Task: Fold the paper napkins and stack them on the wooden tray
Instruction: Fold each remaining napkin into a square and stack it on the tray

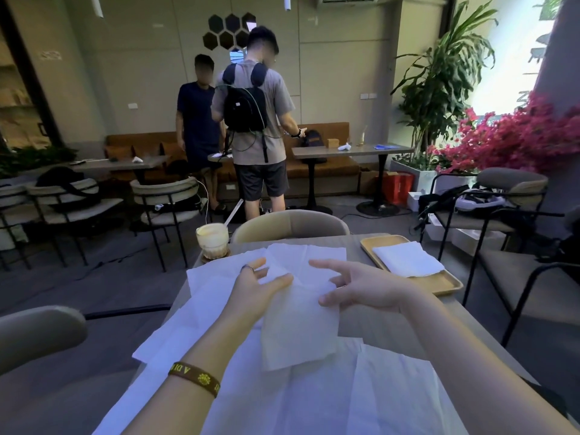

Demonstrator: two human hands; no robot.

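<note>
**Napkin held up between two hands over a littered table**

The table (376,324) is filling the lower middle of the frame, and unfolded loose napkins (314,403) are lying across most of it, overlapping from the bottom edge up toward the left centre. One single napkin (298,324) is hanging in the centre of the frame, lifted above the others, its lower edge drooping over them. To the right of centre the wooden tray (445,282) is sitting on the table's far right side, and a stack of folded napkins (408,259) is lying flat in it.

The left hand (257,287) is pinching the single napkin's upper left part, thumb lying on top of the paper, index finger stretched out and apart from the rest. The right hand (361,287) is pinching its upper right corner between thumb and curled fingers, index finger pointing forward.

A glass of pale drink (212,241) with a straw is standing at the table's far left corner. A brown wristband (194,376) is circling the left wrist, and a ring (247,267) is showing on a left finger.
</note>
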